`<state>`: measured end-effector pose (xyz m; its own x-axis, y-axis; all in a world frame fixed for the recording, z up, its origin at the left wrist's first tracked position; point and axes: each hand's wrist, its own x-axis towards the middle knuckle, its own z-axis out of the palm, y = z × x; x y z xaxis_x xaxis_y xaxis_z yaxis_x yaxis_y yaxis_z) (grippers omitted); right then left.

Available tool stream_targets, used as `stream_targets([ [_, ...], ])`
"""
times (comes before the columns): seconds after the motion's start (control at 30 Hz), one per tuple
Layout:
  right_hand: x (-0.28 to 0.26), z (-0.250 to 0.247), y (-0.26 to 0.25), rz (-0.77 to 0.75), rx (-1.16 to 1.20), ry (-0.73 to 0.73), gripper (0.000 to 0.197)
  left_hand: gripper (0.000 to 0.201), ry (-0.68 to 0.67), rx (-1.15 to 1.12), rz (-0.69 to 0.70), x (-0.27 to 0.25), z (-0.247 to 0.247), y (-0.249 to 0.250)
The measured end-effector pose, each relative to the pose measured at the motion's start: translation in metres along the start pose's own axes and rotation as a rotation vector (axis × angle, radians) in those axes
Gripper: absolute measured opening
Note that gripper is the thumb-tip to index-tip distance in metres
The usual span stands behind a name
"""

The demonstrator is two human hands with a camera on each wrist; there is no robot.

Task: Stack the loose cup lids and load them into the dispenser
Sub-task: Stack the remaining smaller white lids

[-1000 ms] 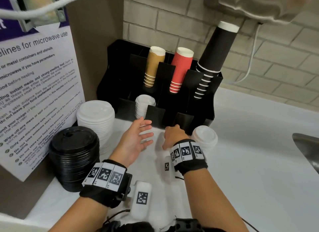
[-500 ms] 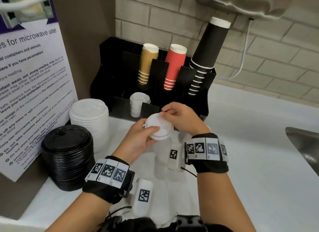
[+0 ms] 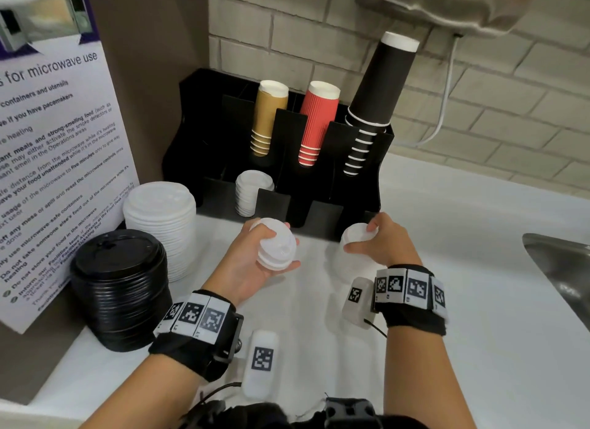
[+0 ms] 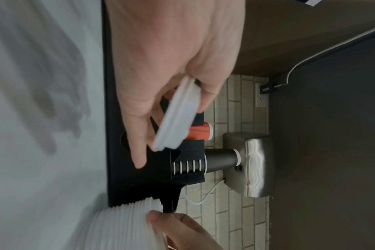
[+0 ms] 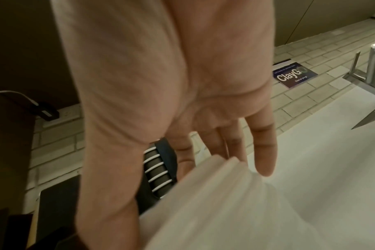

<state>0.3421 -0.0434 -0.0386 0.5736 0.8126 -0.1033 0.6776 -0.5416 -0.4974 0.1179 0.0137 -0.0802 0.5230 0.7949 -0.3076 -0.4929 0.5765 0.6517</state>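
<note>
The left hand (image 3: 252, 262) clasps a short stack of small white plastic cup lids (image 3: 275, 248) by its rims, near the black dispenser (image 3: 319, 211). On the right, the right hand (image 3: 380, 242) pinches a taller white lid stack (image 3: 349, 253) standing on the white counter (image 3: 479, 317). The lids look light, thin and slippery — best gripped across the rims.

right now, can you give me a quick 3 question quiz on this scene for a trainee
1. True or false: the left hand holds a few white lids above the counter.
2. What is the right hand gripping? A) a red cup B) a stack of white lids standing on the counter C) a black lid
3. Fill in: inside the dispenser, a short stack of white lids sits in the front slot below the ____ cups.

Key: 1 true; 2 B; 3 tan (the tan cups are the left of the three cup stacks).
</note>
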Motion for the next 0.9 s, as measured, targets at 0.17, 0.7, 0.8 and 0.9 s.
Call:
stream_targets([
  [0.17,0.003,0.004,0.003,-0.004,-0.005,-0.019,0.061,0.017,-0.035,0.004,-0.049,-0.001,-0.003,-0.002],
  [0.7,-0.034,0.014,-0.056,-0.506,0.453,-0.335,0.063,0.052,-0.085,0.126,0.001,-0.004,0.009,-0.002],
  [0.8,-0.037,0.025,-0.062,-0.557,0.442,-0.369,0.060,0.060,-0.079,0.128,-0.001,-0.005,0.007,0.000],
  [0.9,-0.037,0.031,-0.064,-0.585,0.436,-0.393,0.060,0.062,-0.072,0.101,-0.014,-0.007,0.006,0.002],
])
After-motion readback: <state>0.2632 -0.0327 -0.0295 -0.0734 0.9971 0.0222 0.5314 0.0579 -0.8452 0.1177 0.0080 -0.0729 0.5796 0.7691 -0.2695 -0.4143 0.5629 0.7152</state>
